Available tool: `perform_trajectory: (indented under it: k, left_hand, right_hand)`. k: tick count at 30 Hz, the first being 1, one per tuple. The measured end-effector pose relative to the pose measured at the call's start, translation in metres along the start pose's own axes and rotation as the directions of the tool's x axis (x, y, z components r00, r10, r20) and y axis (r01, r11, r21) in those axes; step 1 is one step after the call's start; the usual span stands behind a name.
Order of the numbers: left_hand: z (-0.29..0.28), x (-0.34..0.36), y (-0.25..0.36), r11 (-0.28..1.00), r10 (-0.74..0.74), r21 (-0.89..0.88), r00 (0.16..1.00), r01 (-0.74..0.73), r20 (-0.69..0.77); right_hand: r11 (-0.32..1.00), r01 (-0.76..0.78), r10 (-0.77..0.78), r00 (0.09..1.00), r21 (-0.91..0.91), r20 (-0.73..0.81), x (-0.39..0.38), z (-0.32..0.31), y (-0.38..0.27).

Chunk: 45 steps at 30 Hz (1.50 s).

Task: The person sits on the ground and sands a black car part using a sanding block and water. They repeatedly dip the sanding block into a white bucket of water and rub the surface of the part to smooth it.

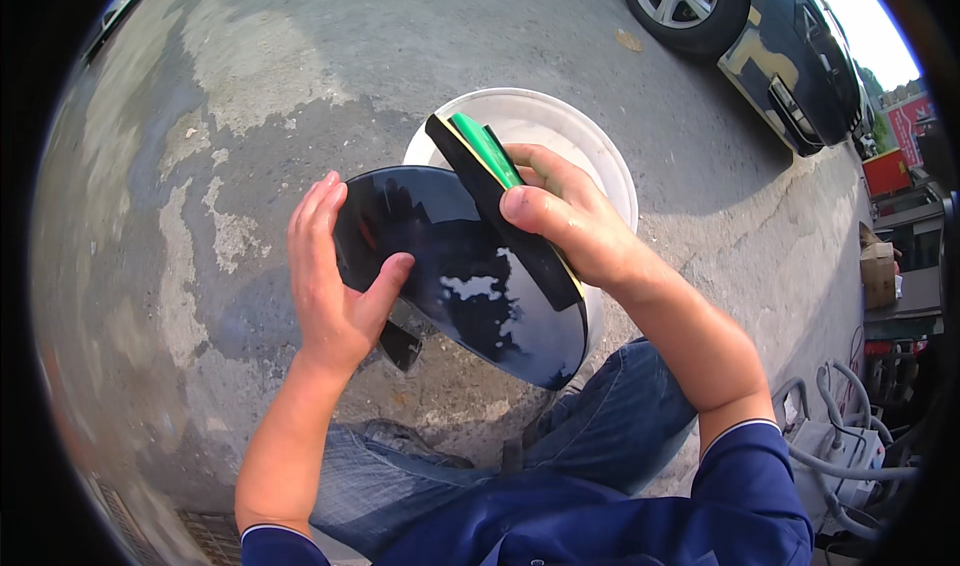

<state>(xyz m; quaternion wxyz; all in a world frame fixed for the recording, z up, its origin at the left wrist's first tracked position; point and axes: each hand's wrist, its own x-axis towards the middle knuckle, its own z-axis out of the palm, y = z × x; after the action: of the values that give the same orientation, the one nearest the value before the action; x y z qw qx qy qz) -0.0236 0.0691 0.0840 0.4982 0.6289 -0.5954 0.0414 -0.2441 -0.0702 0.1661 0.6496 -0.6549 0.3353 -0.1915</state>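
The left hand [335,286] grips the edge of a glossy black panel [460,276] held over a white bucket [560,126], while the right hand [570,221] clasps a green-faced sanding block [500,201] pressed against it.

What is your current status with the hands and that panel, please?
Left hand gripping glossy black panel. Right hand pressing black-and-green sanding block on it. White bucket underneath, nothing obstructing.
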Motion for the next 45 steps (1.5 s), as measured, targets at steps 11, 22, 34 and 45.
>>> perform_trajectory:
  k: [11, 22, 34, 45]
  left_hand:
    - [-0.005, 0.003, -0.023, 0.719, -0.435, -0.406, 0.821, 0.564, 0.370]
    - [-0.020, 0.000, -0.101, 0.322, -0.716, -0.514, 0.560, 0.795, 0.418]
    - [-0.006, -0.003, -0.104, 0.382, -0.778, -0.392, 0.520, 0.837, 0.351]
    - [-0.011, -0.010, -0.115, 0.470, -0.773, -0.205, 0.512, 0.859, 0.375]
  right_hand:
    - [0.986, 0.165, -0.165, 0.985, 0.001, 0.044, -0.017, 0.016, -0.006]
    - [0.928, 0.340, -0.262, 0.887, 0.153, -0.380, -0.020, -0.041, -0.010]
    - [0.977, 0.212, -0.192, 0.937, 0.038, -0.291, -0.008, -0.048, 0.013]
    - [0.996, 0.034, -0.050, 0.979, -0.083, -0.199, 0.006, -0.045, 0.028]
